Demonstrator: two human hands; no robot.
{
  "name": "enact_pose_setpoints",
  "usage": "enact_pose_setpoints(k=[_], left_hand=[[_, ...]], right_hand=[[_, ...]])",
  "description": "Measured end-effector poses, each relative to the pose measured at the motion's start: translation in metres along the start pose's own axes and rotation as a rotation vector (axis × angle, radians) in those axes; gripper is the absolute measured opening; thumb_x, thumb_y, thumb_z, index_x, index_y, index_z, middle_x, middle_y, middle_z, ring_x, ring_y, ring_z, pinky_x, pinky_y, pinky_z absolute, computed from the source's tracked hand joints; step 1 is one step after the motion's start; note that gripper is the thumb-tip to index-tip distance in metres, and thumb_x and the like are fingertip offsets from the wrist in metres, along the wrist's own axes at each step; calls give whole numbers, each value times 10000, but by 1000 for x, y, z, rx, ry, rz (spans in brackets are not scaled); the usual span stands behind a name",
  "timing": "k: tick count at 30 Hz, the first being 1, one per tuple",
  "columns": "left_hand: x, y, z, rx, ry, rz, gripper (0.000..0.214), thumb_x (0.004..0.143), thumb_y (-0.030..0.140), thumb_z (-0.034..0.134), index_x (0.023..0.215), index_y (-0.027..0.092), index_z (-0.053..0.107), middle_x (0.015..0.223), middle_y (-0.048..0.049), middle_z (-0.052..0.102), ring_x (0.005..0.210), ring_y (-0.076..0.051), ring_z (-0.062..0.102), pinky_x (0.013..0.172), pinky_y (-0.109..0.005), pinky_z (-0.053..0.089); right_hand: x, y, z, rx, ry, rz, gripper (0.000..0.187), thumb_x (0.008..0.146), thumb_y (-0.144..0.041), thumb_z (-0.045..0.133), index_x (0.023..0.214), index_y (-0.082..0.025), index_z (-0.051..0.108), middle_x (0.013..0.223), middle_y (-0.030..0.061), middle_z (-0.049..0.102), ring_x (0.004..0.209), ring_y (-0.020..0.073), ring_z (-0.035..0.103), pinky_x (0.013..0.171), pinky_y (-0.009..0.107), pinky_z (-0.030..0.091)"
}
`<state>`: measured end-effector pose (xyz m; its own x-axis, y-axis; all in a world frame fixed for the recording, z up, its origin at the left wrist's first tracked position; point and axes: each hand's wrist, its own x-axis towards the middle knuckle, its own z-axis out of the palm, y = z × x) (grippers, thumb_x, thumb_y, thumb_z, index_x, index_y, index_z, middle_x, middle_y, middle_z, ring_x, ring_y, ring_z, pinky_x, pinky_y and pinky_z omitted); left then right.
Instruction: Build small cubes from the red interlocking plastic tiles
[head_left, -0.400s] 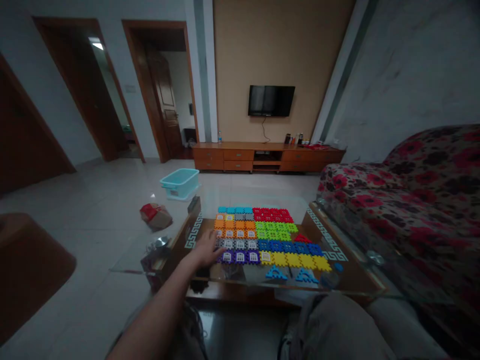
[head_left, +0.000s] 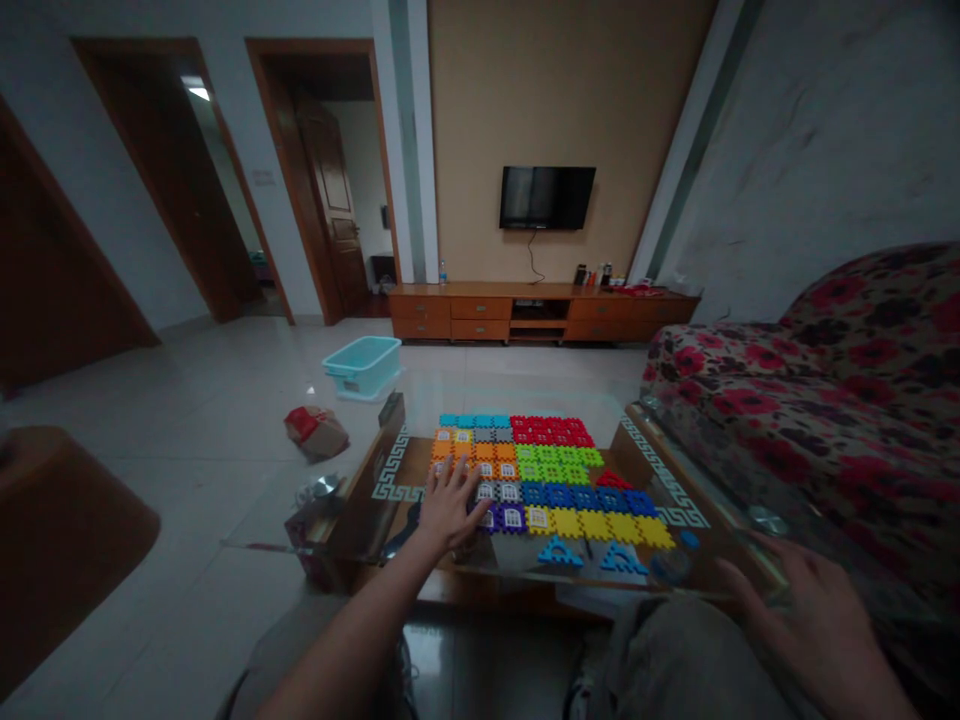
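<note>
We see coloured tiles (head_left: 553, 471) in rows on the glass worktop (head_left: 510, 560). Our left hand (head_left: 447, 508) spreads over their left end, grip open; our right hand (head_left: 819, 605), near the right front corner, also open.

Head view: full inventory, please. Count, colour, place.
Table: one, clear glass top, centre
Interlocking tiles: many, multicoloured, rows on table
Blue triangles: two, blue, table's near edge
Red triangle: one, red, just beyond blue tiles
Bottle: one, clear, blue cap, table's near right
Tub: one, light turquoise, floor beyond table, left
Bag: one, red and tan, floor left of table
Brown block: one, brown, left edge
Sofa: one, red-and-dark floral, right
TV: one, black, far wall
Cabinet: one, brown, under TV
Small items: several, mixed, on cabinet
Open doorways: two, brown-framed, left
Trouser legs: two, grey, bottom
Left hand: one, bare, over left tiles
Right hand: one, bare, table's near right corner
</note>
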<state>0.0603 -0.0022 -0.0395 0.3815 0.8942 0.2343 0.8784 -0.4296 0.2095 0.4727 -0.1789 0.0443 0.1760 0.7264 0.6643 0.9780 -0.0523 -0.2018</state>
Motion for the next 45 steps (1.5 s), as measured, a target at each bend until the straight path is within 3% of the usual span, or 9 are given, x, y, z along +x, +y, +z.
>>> enact_pose_setpoints(k=[5,11,20,24,26,30,33,39,45], left_hand=[[-4,-20,2,4,-87,-39,672,937,678,249,1511,341,342,1596,-52,310,1490,-323,193,1189,-577,103],[-11,-55,-6,30,-178,-127,705,946,668,198,1545,302,265,1626,-59,216,1505,-313,135,1195,-553,81],[-19,-142,-23,109,-189,-375,745,930,683,210,1546,267,269,1637,-70,175,1506,-311,135,1196,-527,116],[-22,-179,-31,156,-160,-478,739,928,651,285,1534,229,290,1624,-112,216,1493,-320,182,1184,-540,142],[-25,-195,-35,172,-121,-534,692,944,607,282,1512,216,329,1605,-127,265,1476,-313,229,1172,-528,189],[-33,-219,-42,217,24,-568,588,961,526,300,1408,180,462,1502,-156,420,1389,-303,371,1122,-481,297],[-37,-229,-45,226,88,-543,547,967,489,313,1366,166,504,1440,-161,476,1322,-295,444,1094,-444,339],[-36,-231,-44,210,83,-509,525,983,483,297,1350,185,527,1426,-136,499,1312,-274,453,1108,-435,326],[-30,-220,-57,231,120,-458,511,1006,471,244,1319,211,553,1465,-117,481,1381,-283,387,1156,-500,242]], right_hand=[[41,-79,67,166,-121,-168,517,917,-544,469,1233,-147,567,1177,174,537,1115,324,556,991,488,465],[56,-165,105,226,-409,-254,453,922,-444,505,1273,-161,555,1246,171,526,1163,314,531,1002,452,437],[60,-226,150,157,-765,-323,488,912,-430,530,1315,-155,544,1338,186,525,1233,305,498,1036,417,381],[44,-244,172,104,-864,-216,690,907,-572,484,1492,-223,371,1555,175,323,1427,387,260,1095,587,251],[36,-255,183,36,-887,-103,764,904,-661,415,1547,-277,262,1622,155,187,1462,450,111,1064,709,160],[25,-280,198,-45,-872,56,766,917,-701,323,1565,-314,193,1641,161,108,1452,505,44,1017,778,66],[23,-298,206,-27,-846,23,748,935,-671,323,1567,-292,195,1641,166,99,1463,481,20,1028,768,8],[19,-333,225,50,-784,-54,758,945,-656,321,1563,-227,229,1630,189,136,1469,455,39,1055,727,-59],[34,-351,232,239,-787,-172,709,975,-595,302,1547,-177,269,1626,183,167,1483,364,119,1139,607,41]])
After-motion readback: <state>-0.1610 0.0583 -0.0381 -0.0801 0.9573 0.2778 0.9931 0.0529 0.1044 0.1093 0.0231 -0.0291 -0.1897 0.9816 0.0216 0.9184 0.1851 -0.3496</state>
